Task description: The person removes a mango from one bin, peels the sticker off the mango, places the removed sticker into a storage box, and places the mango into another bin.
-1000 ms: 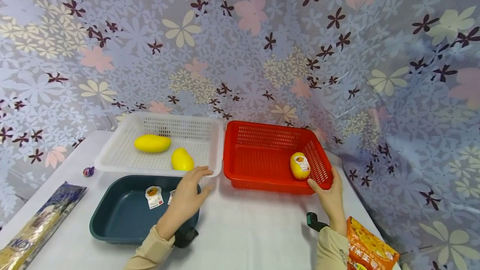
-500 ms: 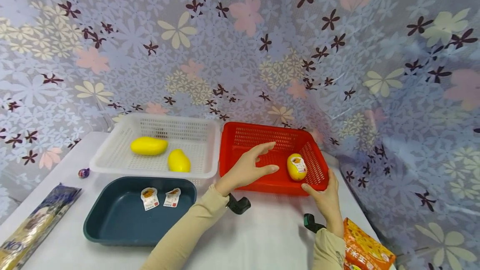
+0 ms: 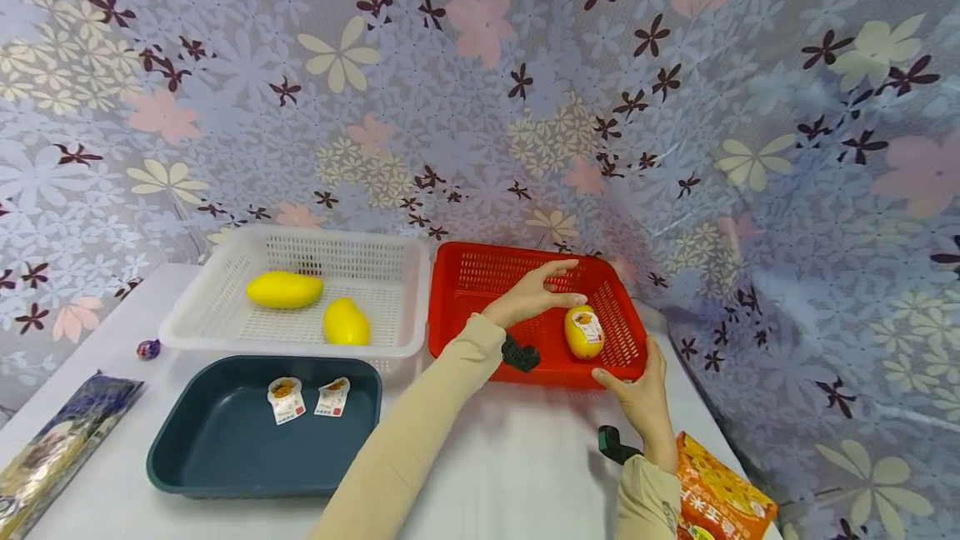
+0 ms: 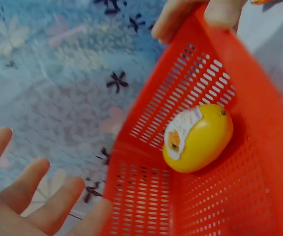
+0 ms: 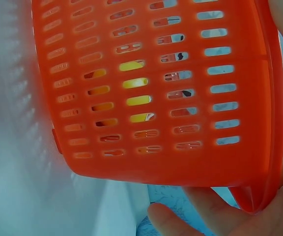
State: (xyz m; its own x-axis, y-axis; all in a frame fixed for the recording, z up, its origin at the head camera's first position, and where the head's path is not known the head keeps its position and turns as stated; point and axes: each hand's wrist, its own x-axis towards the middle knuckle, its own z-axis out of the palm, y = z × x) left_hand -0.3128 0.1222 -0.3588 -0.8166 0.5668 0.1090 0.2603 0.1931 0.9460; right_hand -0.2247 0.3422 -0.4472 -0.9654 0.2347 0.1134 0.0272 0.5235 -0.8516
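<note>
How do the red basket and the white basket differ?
The red basket holds one yellow fruit bearing a label; the white basket holds two yellow fruits with no label showing. The right hand grips the red basket's corner; neither hand touches the white basket. Both baskets have slotted walls.

The red basket (image 3: pixel 546 333), rectangular with slotted walls, stands upright. Inside it, near its right end and close to its front wall, a plump yellow fruit (image 3: pixel 577 342) lies with a white, orange-pictured label (image 3: pixel 588 324) on its upper side.
</note>
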